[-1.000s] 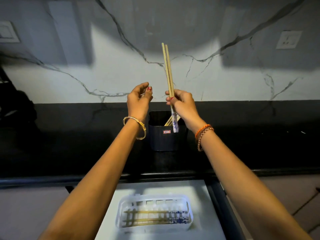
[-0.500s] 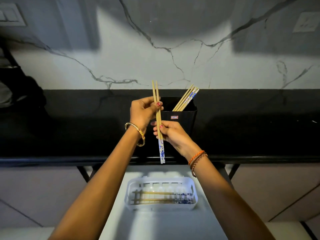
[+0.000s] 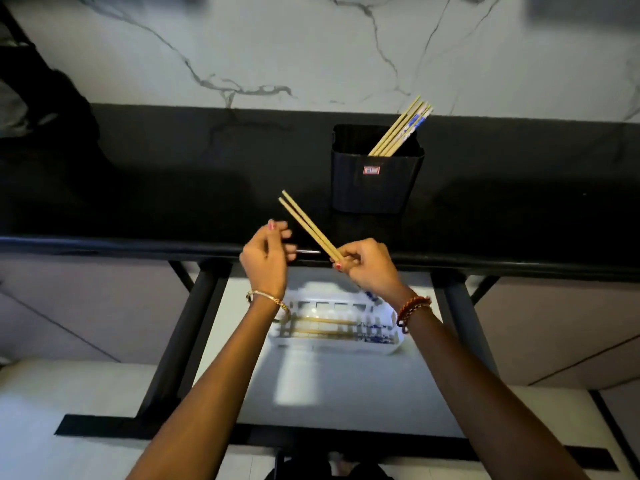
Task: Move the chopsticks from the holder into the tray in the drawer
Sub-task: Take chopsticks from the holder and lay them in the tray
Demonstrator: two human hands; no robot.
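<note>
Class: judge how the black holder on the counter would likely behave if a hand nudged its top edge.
The holder looks tall and narrow, so it may tip rather than slide. Its remaining chopsticks all lean right, probably favouring that side. It appears to be light plastic, likely easy to shift.

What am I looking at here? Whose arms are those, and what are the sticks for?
There is just one picture, taken by a camera worn on a person's head, so you look down along their own two arms, as if they were yours. No robot here, only bare hands.

The right hand pinches a pair of pale wooden chopsticks, pointing up and to the left. The left hand is beside them, holding nothing that I can see.

Further back, on the black stone counter, stands a black square holder with more wooden chopsticks leaning in it.

Below the hands is an open white drawer. Inside sits a white plastic tray that already has some chopsticks lying flat. It looks a bit blurry.
</note>
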